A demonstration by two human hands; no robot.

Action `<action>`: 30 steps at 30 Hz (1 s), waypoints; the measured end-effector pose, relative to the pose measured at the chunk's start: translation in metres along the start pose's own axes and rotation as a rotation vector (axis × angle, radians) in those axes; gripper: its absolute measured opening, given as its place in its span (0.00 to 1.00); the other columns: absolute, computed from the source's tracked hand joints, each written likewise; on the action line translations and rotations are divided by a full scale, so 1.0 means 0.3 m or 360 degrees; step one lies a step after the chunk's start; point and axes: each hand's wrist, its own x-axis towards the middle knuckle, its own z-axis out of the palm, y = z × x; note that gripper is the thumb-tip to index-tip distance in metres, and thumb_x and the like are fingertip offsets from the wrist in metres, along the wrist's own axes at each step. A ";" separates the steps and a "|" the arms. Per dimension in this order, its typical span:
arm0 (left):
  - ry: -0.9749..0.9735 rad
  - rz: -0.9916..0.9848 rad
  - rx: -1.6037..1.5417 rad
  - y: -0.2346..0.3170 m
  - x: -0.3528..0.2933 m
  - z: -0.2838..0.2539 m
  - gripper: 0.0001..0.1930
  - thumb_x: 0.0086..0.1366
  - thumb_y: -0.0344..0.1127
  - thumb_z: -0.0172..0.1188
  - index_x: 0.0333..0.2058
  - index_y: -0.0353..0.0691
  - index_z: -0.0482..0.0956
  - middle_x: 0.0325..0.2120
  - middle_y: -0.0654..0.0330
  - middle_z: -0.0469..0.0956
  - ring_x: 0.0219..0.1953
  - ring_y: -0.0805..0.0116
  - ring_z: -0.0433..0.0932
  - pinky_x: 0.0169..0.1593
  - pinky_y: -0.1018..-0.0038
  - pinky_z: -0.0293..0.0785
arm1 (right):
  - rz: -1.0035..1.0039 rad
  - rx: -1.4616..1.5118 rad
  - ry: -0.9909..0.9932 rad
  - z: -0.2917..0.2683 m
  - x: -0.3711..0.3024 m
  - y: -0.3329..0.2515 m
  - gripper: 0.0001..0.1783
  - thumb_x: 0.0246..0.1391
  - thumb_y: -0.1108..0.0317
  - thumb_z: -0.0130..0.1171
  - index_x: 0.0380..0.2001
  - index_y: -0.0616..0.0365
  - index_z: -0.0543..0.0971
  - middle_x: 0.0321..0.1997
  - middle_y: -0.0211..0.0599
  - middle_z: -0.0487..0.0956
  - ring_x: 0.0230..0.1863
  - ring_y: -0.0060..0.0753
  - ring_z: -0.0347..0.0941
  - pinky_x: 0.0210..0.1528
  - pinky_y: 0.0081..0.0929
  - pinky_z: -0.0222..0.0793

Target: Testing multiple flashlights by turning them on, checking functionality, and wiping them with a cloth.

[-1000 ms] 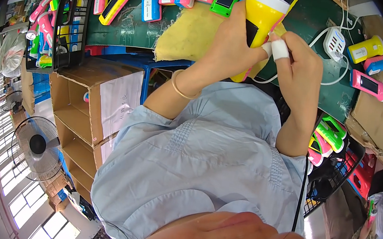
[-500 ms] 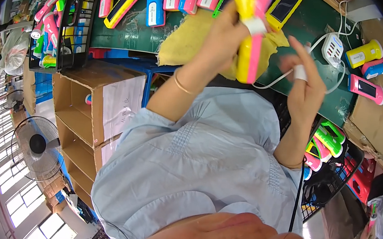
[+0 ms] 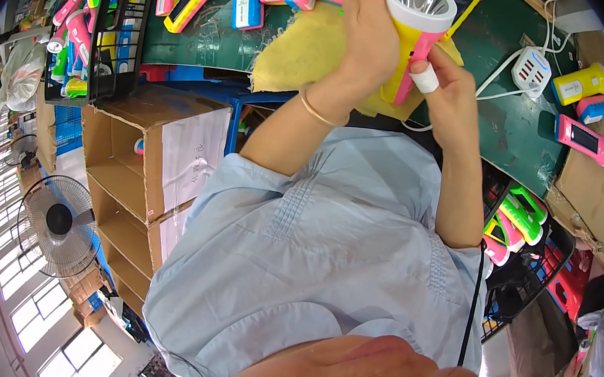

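A yellow and pink flashlight [image 3: 404, 43] with a white head is tilted so its reflector faces up toward me. My left hand [image 3: 372, 35] is closed at its left side, the taped thumb raised beside the head and the other fingers mostly hidden behind the body. My right hand [image 3: 449, 93] grips the body from the right, its taped thumb at the pink side. Whether the lamp is lit I cannot tell. Beneath both hands a yellow cloth [image 3: 301, 45] lies on the green tabletop [image 3: 202, 48].
Several colourful flashlights, including a blue one [image 3: 246, 1], line the far edge. A white charging hub [image 3: 532, 70] with cables is at right, near a pink flashlight [image 3: 583, 139]. Black baskets of flashlights, one at left [image 3: 121, 34], flank the table. Cardboard shelves [image 3: 119, 174] stand at left.
The flashlight has tipped, turning its reflector toward me. My left thumb has lifted off its body. My right hand has moved left from beside the flashlight and taken hold of it.
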 end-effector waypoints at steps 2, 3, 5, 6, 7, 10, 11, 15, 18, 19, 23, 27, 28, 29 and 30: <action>0.0182 -0.0136 -0.0131 -0.029 0.029 -0.004 0.24 0.68 0.48 0.34 0.28 0.35 0.73 0.20 0.60 0.74 0.21 0.72 0.73 0.27 0.74 0.70 | 0.0073 0.0014 -0.0233 -0.037 0.019 0.048 0.26 0.57 0.54 0.51 0.48 0.67 0.70 0.43 0.35 0.75 0.45 0.24 0.69 0.48 0.22 0.64; 0.0042 -0.0735 -0.0717 0.045 0.035 0.026 0.27 0.66 0.53 0.35 0.28 0.35 0.73 0.19 0.59 0.74 0.20 0.68 0.73 0.27 0.73 0.72 | 0.0224 0.0129 -0.0434 -0.073 0.046 0.048 0.29 0.58 0.49 0.48 0.48 0.67 0.70 0.43 0.36 0.75 0.46 0.26 0.69 0.48 0.23 0.64; -0.0502 -0.0504 -0.0962 0.020 0.081 -0.023 0.29 0.64 0.59 0.34 0.30 0.36 0.73 0.19 0.59 0.74 0.20 0.65 0.73 0.27 0.72 0.73 | 0.0293 0.0567 -0.0546 -0.082 0.037 0.051 0.33 0.56 0.42 0.45 0.48 0.65 0.70 0.43 0.41 0.75 0.46 0.31 0.72 0.46 0.26 0.67; -0.0185 -0.0647 -0.0923 0.059 0.074 -0.003 0.31 0.64 0.61 0.33 0.31 0.37 0.73 0.19 0.58 0.73 0.19 0.64 0.72 0.26 0.73 0.73 | 0.0265 0.0645 -0.0713 -0.087 0.030 0.052 0.34 0.55 0.42 0.45 0.48 0.65 0.69 0.43 0.42 0.75 0.45 0.32 0.73 0.45 0.26 0.68; -0.0181 -0.0647 -0.0924 0.054 0.068 0.001 0.31 0.64 0.61 0.33 0.31 0.37 0.73 0.19 0.58 0.73 0.19 0.64 0.72 0.26 0.73 0.73 | 0.0240 0.0616 -0.0595 -0.071 0.019 0.057 0.31 0.56 0.45 0.46 0.47 0.65 0.69 0.41 0.42 0.76 0.42 0.30 0.74 0.44 0.27 0.68; 0.0037 -0.0655 -0.0749 0.043 0.059 0.024 0.32 0.64 0.62 0.30 0.36 0.37 0.71 0.24 0.55 0.74 0.24 0.64 0.74 0.27 0.72 0.73 | 0.0043 0.0101 -0.0116 -0.018 0.008 0.045 0.23 0.58 0.54 0.47 0.44 0.65 0.70 0.35 0.36 0.76 0.34 0.26 0.73 0.40 0.22 0.67; 0.0033 -0.0663 -0.0749 0.043 0.051 0.025 0.32 0.64 0.62 0.30 0.36 0.37 0.71 0.24 0.55 0.74 0.24 0.64 0.74 0.27 0.72 0.73 | 0.0047 0.0101 -0.0108 -0.023 0.004 0.039 0.23 0.58 0.54 0.47 0.44 0.65 0.70 0.35 0.36 0.76 0.34 0.26 0.73 0.40 0.22 0.67; -0.0567 -0.0546 -0.0422 -0.006 0.016 -0.022 0.17 0.61 0.43 0.54 0.41 0.34 0.69 0.31 0.56 0.76 0.31 0.71 0.76 0.35 0.78 0.74 | 0.0158 0.0222 -0.0038 -0.039 -0.011 0.016 0.22 0.59 0.54 0.45 0.42 0.66 0.71 0.27 0.34 0.75 0.30 0.22 0.72 0.34 0.19 0.66; -0.0635 -0.0406 -0.0034 0.024 -0.054 -0.028 0.16 0.63 0.40 0.51 0.43 0.33 0.70 0.33 0.56 0.76 0.37 0.69 0.75 0.41 0.72 0.73 | 0.0176 -0.0657 -0.0112 -0.092 -0.035 -0.027 0.22 0.60 0.54 0.43 0.32 0.64 0.76 0.24 0.33 0.74 0.23 0.18 0.70 0.25 0.17 0.64; -0.0485 -0.0554 -0.0236 0.032 -0.069 -0.034 0.16 0.63 0.41 0.51 0.41 0.33 0.70 0.31 0.57 0.76 0.35 0.69 0.76 0.38 0.73 0.74 | 0.0431 -0.0761 -0.0162 -0.088 -0.050 -0.081 0.25 0.61 0.52 0.41 0.28 0.63 0.77 0.25 0.33 0.74 0.21 0.17 0.69 0.23 0.15 0.62; -0.0592 -0.0485 0.0310 0.036 -0.102 -0.125 0.22 0.55 0.38 0.62 0.44 0.35 0.65 0.33 0.58 0.76 0.34 0.69 0.77 0.34 0.75 0.74 | -0.0259 -0.0532 0.0533 -0.104 -0.067 -0.088 0.21 0.57 0.59 0.46 0.44 0.66 0.74 0.39 0.40 0.76 0.38 0.25 0.73 0.33 0.17 0.66; -0.0783 -0.0411 0.0568 0.045 -0.248 -0.102 0.32 0.44 0.39 0.68 0.47 0.33 0.65 0.38 0.52 0.74 0.40 0.63 0.74 0.43 0.71 0.70 | -0.0185 -0.0555 0.0326 0.010 -0.041 -0.042 0.26 0.45 0.73 0.60 0.51 0.62 0.69 0.47 0.40 0.73 0.48 0.29 0.69 0.51 0.25 0.64; -0.0791 -0.0676 0.0554 0.074 -0.253 -0.109 0.31 0.44 0.38 0.67 0.46 0.33 0.66 0.37 0.52 0.74 0.40 0.64 0.73 0.43 0.71 0.70 | -0.0041 -0.0351 0.0313 0.020 -0.037 -0.032 0.26 0.44 0.74 0.60 0.50 0.62 0.69 0.47 0.40 0.73 0.48 0.28 0.69 0.51 0.24 0.63; -0.0995 -0.0852 0.0489 0.014 -0.276 -0.165 0.29 0.44 0.38 0.66 0.45 0.32 0.68 0.35 0.53 0.75 0.38 0.65 0.74 0.40 0.71 0.71 | 0.0040 0.0012 0.0340 0.032 -0.041 -0.034 0.24 0.45 0.74 0.60 0.49 0.63 0.70 0.45 0.38 0.74 0.47 0.27 0.70 0.50 0.23 0.64; -0.1007 -0.1111 0.0459 0.008 -0.294 -0.203 0.29 0.44 0.38 0.67 0.45 0.32 0.68 0.34 0.54 0.75 0.36 0.65 0.75 0.39 0.72 0.71 | 0.0008 0.0064 0.0370 0.041 -0.034 -0.021 0.25 0.43 0.76 0.62 0.47 0.65 0.70 0.43 0.38 0.75 0.44 0.26 0.71 0.47 0.22 0.67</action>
